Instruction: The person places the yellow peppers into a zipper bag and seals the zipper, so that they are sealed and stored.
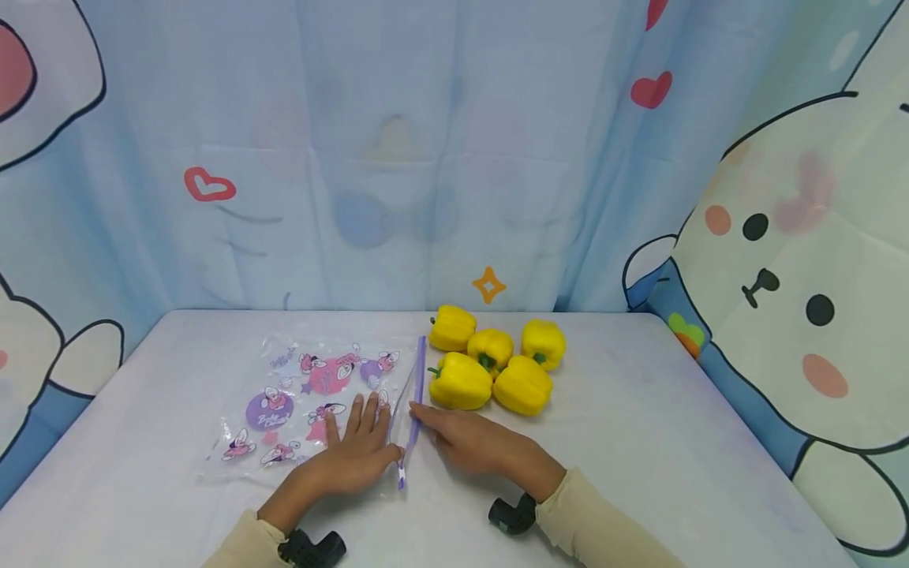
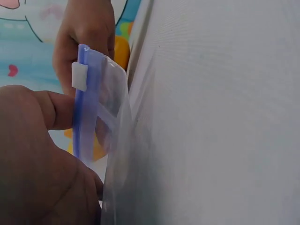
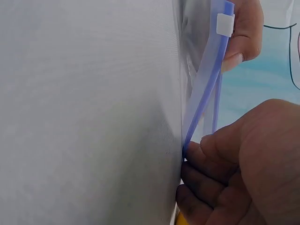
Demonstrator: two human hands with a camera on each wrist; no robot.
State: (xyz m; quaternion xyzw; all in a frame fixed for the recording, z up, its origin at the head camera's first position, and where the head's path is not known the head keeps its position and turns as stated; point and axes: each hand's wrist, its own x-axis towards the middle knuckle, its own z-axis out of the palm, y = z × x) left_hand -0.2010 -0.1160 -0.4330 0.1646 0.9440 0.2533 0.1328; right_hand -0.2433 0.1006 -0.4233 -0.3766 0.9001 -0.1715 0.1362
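A clear zip bag with pink and purple cartoon prints lies on the table, its purple zip strip on the right side. The strip's two edges stand apart along part of the mouth. My left hand rests on the bag with fingers spread, its thumb touching the strip near the white slider. My right hand pinches one edge of the strip between thumb and index finger, as the right wrist view shows. Just beyond the right hand sit several yellow bell peppers in a loose group.
A white-covered table carries everything. Behind it hangs a light blue curtain with cartoon prints, reaching along both sides. A black wrist device is strapped by the right sleeve, and another one by the left.
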